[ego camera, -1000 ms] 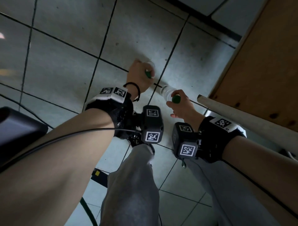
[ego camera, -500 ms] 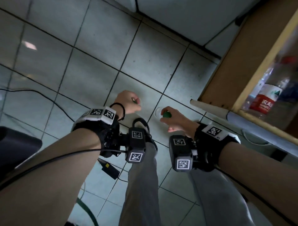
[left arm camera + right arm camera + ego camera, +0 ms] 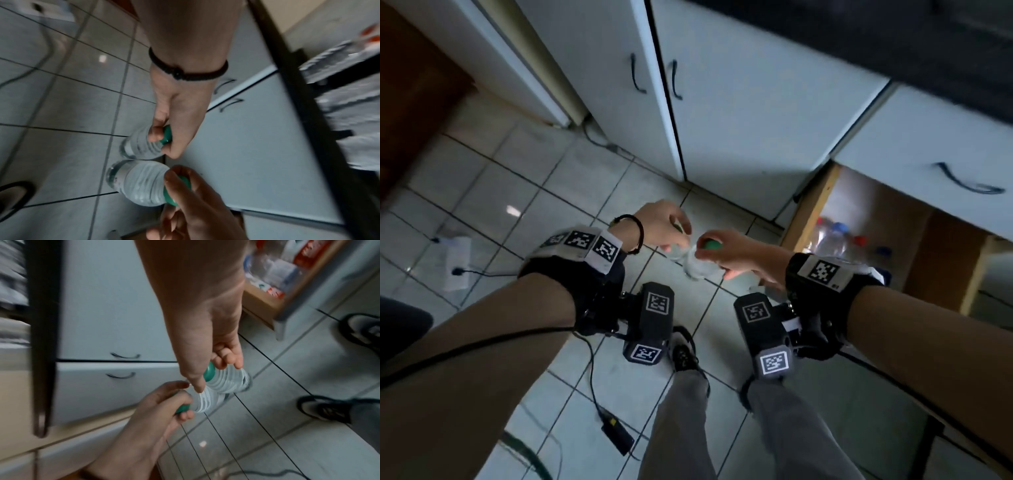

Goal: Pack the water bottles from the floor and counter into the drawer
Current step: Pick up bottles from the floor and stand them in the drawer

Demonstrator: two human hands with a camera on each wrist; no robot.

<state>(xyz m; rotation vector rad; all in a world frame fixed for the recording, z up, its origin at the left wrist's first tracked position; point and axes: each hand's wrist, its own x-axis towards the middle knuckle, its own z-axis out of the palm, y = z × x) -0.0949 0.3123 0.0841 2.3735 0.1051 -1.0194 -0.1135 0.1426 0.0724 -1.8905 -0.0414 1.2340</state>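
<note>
Two green-capped water bottles carried above the floor (image 3: 482, 192), side by side. Left hand (image 3: 659, 224) pinching the left bottle (image 3: 141, 146) at its cap; right hand (image 3: 726, 250) pinching the right bottle (image 3: 141, 181) likewise. Open drawer (image 3: 808, 205) at far right, already holding bottles. Likely to slip from such cap-only grips, or knock together mid-swing. Bottle bases, drawer depth and free room inside blurred, cut off.

Each hand (image 3: 180, 113) seemingly pinches a bottle (image 3: 139, 146).
</note>
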